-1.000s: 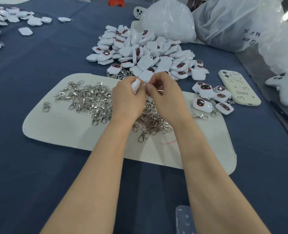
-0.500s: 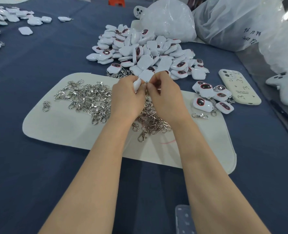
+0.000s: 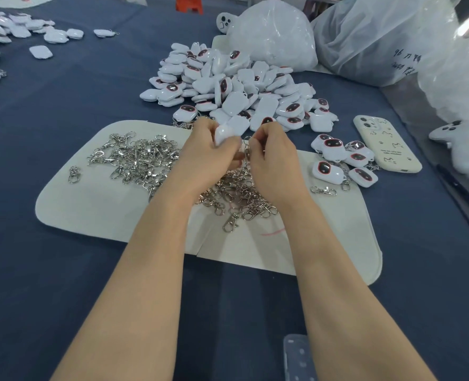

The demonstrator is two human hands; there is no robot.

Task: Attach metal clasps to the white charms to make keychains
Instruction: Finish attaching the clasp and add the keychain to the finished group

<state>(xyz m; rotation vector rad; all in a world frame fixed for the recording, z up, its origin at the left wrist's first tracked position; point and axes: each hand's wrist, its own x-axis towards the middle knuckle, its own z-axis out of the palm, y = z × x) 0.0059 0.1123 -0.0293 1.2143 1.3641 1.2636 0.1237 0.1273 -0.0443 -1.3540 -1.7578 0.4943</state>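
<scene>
My left hand [image 3: 206, 158] grips a white charm [image 3: 223, 134] above the white mat [image 3: 90, 204]. My right hand [image 3: 274, 160] pinches a metal clasp [image 3: 247, 151] right beside that charm, and the two hands nearly touch. Under and to the left of my hands a heap of loose metal clasps [image 3: 142, 160] lies on the mat. A big pile of white charms [image 3: 236, 86] with dark red-rimmed faces sits just behind the mat. Several charms with clasps [image 3: 343, 160] lie at the mat's right edge.
A cream phone [image 3: 384, 147] lies right of the charms on the blue cloth table [image 3: 49, 270]. Clear plastic bags [image 3: 379, 39] and white plush toys [image 3: 458, 144] crowd the back right. More white charms [image 3: 13, 31] lie far left. A spotted case [image 3: 299, 358] shows at the bottom edge.
My hands have shifted slightly, and the clasp now shows hanging between them next to the charm. Nothing else on the table has moved.
</scene>
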